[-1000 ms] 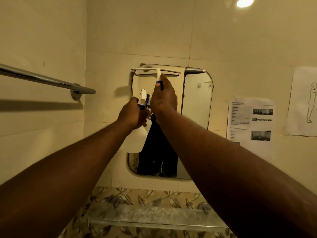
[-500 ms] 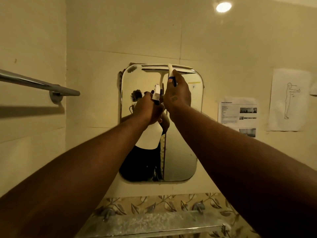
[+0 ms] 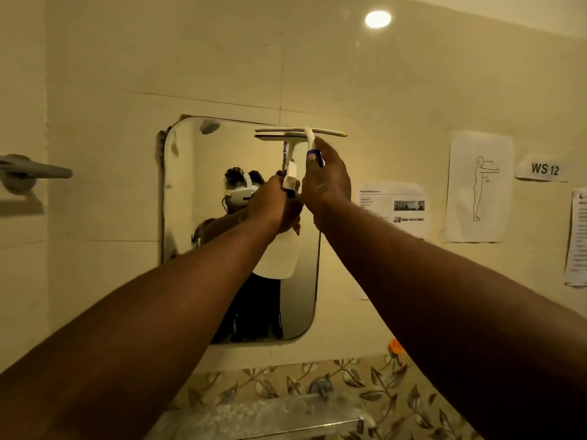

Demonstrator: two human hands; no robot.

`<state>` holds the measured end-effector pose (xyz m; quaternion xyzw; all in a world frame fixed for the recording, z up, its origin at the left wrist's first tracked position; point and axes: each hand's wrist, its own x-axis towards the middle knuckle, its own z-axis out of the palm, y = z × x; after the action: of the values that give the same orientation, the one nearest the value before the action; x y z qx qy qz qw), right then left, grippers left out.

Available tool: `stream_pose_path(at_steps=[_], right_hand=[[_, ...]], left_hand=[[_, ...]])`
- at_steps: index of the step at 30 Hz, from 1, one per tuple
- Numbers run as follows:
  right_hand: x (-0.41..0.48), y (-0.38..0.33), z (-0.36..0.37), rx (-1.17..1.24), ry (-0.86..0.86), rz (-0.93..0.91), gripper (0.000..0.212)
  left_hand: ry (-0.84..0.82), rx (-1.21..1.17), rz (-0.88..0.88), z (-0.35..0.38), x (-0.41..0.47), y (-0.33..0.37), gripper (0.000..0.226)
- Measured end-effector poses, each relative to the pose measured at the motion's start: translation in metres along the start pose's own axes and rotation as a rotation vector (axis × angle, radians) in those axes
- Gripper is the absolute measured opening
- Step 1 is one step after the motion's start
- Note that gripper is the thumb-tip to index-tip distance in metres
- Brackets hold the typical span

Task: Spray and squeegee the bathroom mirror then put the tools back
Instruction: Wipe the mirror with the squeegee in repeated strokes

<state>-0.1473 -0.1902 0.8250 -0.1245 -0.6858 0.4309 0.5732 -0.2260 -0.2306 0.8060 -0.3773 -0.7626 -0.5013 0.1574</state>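
The right hand (image 3: pixel 325 182) is gripping the white plastic squeegee with a blue band on its handle (image 3: pixel 309 141), holding its horizontal blade against the top right corner of the rounded-corner rectangular wall mirror (image 3: pixel 197 192), the blade's right end reaching past the mirror's edge over the cream tiled wall (image 3: pixel 222 58). The left hand (image 3: pixel 273 206) is closing around the neck of the white plastic spray bottle with a blue-and-white trigger head (image 3: pixel 281 255) (its body is hanging below the fist), in front of the mirror's right half and just left of the right hand. Printed paper sheets (image 3: pixel 478 185) are sticking to the wall right of the mirror, a grey metal towel rail (image 3: pixel 35 171) is projecting left of it, and a leaf-patterned tile strip (image 3: pixel 365 389) is running below it.
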Motion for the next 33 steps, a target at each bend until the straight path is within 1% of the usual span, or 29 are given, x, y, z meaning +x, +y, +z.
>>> stream_pose_path(at_steps=[4, 8, 13, 17, 21, 24, 26, 27, 30, 31, 33], right_hand=[[0.008, 0.008, -0.015, -0.01, -0.013, 0.015, 0.043], [0.01, 0.014, -0.021, 0.015, -0.022, 0.018, 0.042], [0.006, 0.014, -0.011, 0.067, -0.065, 0.027, 0.042], [-0.004, 0.005, 0.013, 0.123, -0.115, 0.041, 0.043], [-0.019, -0.009, 0.048, 0.148, -0.195, 0.017, 0.045], [-0.031, -0.021, 0.079, 0.128, -0.223, -0.036, 0.045], [-0.041, -0.028, 0.1, 0.124, -0.238, -0.043, 0.045], [-0.045, -0.031, 0.11, 0.129, -0.256, -0.05, 0.045], [-0.053, -0.035, 0.135, 0.135, -0.274, -0.084, 0.045], [-0.055, -0.034, 0.143, 0.153, -0.265, -0.064, 0.043], [-0.059, -0.036, 0.157, 0.244, -0.258, 0.041, 0.038]], left_hand=[[-0.019, 0.043, 0.026, 0.018, -0.001, 0.011, 0.032], [-0.051, 0.102, 0.046, 0.029, 0.0, 0.009, 0.03], [0.011, 0.0, -0.031, 0.024, 0.0, -0.014, 0.038], [0.037, -0.059, -0.108, -0.005, -0.005, -0.033, 0.041], [0.096, 0.002, -0.152, -0.049, -0.013, -0.05, 0.029], [0.163, -0.065, -0.199, -0.082, -0.016, -0.069, 0.025], [0.217, -0.113, -0.215, -0.104, -0.019, -0.081, 0.016], [0.234, -0.103, -0.209, -0.113, -0.02, -0.087, 0.014], [0.24, -0.028, -0.2, -0.136, -0.024, -0.101, 0.018], [0.239, -0.015, -0.197, -0.142, -0.025, -0.106, 0.02], [0.239, -0.009, -0.198, -0.152, -0.025, -0.115, 0.021]])
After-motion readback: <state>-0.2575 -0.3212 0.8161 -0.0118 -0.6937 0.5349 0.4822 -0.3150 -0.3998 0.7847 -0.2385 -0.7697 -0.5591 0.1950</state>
